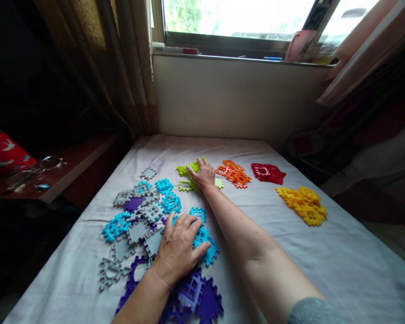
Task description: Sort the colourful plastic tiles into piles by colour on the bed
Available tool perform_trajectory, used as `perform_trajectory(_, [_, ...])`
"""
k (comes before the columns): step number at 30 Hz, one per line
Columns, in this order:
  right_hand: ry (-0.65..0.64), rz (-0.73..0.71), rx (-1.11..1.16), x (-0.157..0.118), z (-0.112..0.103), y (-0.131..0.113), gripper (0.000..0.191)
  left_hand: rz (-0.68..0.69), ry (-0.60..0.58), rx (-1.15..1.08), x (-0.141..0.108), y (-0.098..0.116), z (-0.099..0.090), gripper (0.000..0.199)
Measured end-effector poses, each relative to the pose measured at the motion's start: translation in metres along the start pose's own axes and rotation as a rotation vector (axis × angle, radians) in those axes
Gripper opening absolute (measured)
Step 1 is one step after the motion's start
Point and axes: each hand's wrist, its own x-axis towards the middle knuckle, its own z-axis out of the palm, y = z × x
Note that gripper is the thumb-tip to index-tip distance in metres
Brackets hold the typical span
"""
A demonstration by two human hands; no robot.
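My left hand (pixel 179 246) lies palm down with its fingers spread over the mixed pile, touching grey pieces (pixel 138 230) and blue pieces (pixel 205 245). These are flat plastic building tiles with notched edges. Beneath its wrist are dark purple tiles (pixel 209 301) and a lighter purple window-shaped tile (pixel 192 290). Farther off, my right hand (pixel 203 175) rests with fingers apart on the lime green tiles (pixel 185 185), covering part of them. Neither hand visibly grips a tile, though the undersides of both palms are hidden.
Orange tiles (pixel 234 173), red tiles (pixel 273 173) and yellow tiles (pixel 303 204) lie in separate heaps to the right on the white sheet (pixel 256 243). One grey tile (pixel 149 173) sits apart at the back left. Glasses (pixel 37 171) rest on a wooden side table (pixel 84 166).
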Motion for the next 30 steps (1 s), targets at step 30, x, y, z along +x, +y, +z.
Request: perform_trajectory(30, [-0.068, -0.275, -0.096, -0.049, -0.002, 0.016, 0.085, -0.026, -0.047, 0.004, 0.002, 0.001, -0.003, 0.044])
